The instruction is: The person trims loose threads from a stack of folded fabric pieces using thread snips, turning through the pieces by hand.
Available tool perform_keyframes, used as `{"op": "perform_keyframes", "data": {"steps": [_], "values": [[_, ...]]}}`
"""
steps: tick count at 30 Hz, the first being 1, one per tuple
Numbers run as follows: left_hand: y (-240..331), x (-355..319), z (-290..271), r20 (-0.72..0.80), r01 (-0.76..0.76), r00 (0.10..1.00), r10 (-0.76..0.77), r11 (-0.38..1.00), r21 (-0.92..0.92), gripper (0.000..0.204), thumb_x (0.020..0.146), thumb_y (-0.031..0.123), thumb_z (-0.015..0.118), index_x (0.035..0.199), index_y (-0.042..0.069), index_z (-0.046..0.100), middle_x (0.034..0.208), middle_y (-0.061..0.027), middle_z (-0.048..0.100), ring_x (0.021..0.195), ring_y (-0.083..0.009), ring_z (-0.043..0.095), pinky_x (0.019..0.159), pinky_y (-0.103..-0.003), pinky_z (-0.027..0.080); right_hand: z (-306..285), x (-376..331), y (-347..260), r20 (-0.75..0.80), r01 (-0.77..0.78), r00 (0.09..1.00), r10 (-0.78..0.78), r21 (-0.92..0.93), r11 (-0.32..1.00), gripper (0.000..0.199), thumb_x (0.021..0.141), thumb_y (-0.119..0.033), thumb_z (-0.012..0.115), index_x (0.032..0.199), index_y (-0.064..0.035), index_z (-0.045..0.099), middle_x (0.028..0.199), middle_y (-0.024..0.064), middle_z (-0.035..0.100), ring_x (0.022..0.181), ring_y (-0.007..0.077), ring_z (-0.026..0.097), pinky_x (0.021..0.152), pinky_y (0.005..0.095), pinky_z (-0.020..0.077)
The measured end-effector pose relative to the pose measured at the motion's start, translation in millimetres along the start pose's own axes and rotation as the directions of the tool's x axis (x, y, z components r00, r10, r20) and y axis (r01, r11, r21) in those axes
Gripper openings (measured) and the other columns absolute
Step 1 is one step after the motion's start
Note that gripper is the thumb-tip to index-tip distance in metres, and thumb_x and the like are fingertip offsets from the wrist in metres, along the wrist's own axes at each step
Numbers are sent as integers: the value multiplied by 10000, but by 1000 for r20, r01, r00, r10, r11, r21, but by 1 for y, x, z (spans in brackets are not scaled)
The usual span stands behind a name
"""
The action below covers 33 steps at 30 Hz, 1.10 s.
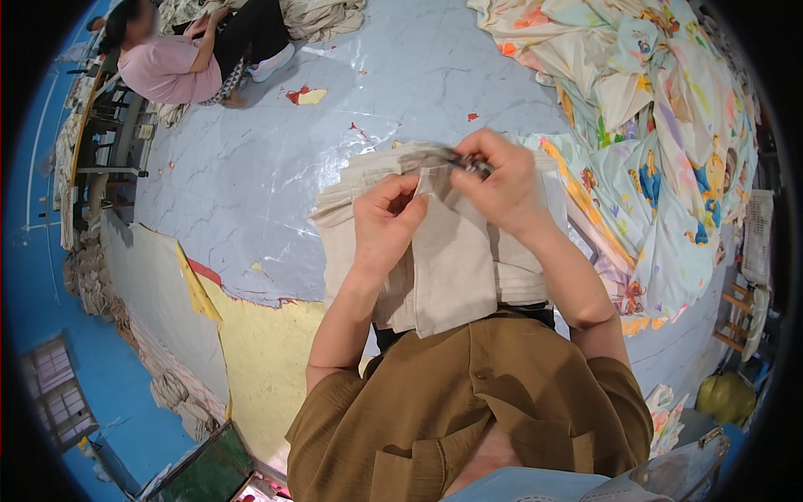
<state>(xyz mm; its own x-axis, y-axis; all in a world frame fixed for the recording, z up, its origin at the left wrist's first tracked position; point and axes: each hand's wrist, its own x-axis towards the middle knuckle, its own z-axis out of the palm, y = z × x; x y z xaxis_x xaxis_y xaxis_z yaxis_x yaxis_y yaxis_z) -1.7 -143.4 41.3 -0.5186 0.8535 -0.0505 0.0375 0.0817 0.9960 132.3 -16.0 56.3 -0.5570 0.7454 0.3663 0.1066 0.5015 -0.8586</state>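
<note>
My left hand (385, 226) is closed, its thumb and fingers pinching the upper edge of a folded beige cloth piece (454, 272). The cloth hangs down over my lap. Just right of that pinch, my right hand (506, 188) is wrapped round small dark thread snips (473, 165), blurred by motion. Their blades point left, close to the cloth's top edge; whether they touch it I cannot tell. Under both hands lies a pile of similar beige cloth pieces (520, 268), stacked in uneven layers.
A large heap of printed, flowery fabric (644, 159) spreads at the right. The grey marbled floor covering (242, 209) is torn, baring yellow floor (268, 356). A seated person in a pink top (167, 71) is at the far left, near more cloth (322, 17).
</note>
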Motion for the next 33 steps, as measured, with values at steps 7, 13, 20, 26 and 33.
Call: {"op": "perform_keyframes", "data": {"steps": [7, 13, 20, 26, 33], "values": [[1, 3, 2, 39, 112, 993, -108, 986, -124, 182, 873, -9, 655, 1047, -22, 708, 870, 51, 648, 717, -6, 531, 633, -173, 421, -26, 23, 23, -47, -191, 979, 198, 117, 975, 145, 879, -125, 686, 886, 15, 651, 740, 28, 664, 658, 64, 569, 584, 251, 453], [-1, 4, 6, -17, 8, 1000, -11, 985, -173, 186, 908, 42, 682, 1082, -19, 705, 904, 35, 669, 772, -19, 552, 680, -178, 436, -8, -9, -7, 308, -226, 932, 191, 82, 971, 268, 847, -163, 725, 1020, 2, 603, 780, 52, 662, 699, 116, 607, 635, 277, 482], [-8, 4, 7, -36, 7, 999, -17, 966, -259, 169, 913, 50, 684, 1065, -21, 708, 910, 28, 671, 780, -23, 548, 691, -180, 433, 10, -28, 10, 93, -155, 986, 139, 188, 970, 258, 813, -129, 746, 976, -24, 575, 802, 72, 657, 685, 148, 628, 632, 271, 503], [-7, 4, 9, -24, 9, 1000, -16, 954, -298, 156, 925, 63, 676, 1053, -19, 710, 884, 38, 664, 777, -19, 539, 687, -176, 425, 12, -24, 15, 87, -108, 992, 94, 183, 977, 242, 811, -133, 754, 948, -25, 586, 808, 69, 654, 676, 149, 627, 621, 280, 506], [-11, 5, 7, -28, 9, 999, -16, 967, -254, 162, 933, 87, 675, 1047, -22, 710, 853, 56, 638, 749, -12, 510, 653, -174, 403, 12, -20, 17, 111, -86, 992, 66, 191, 978, 238, 822, -144, 757, 957, -29, 598, 813, 69, 648, 686, 150, 624, 623, 278, 501]]}}
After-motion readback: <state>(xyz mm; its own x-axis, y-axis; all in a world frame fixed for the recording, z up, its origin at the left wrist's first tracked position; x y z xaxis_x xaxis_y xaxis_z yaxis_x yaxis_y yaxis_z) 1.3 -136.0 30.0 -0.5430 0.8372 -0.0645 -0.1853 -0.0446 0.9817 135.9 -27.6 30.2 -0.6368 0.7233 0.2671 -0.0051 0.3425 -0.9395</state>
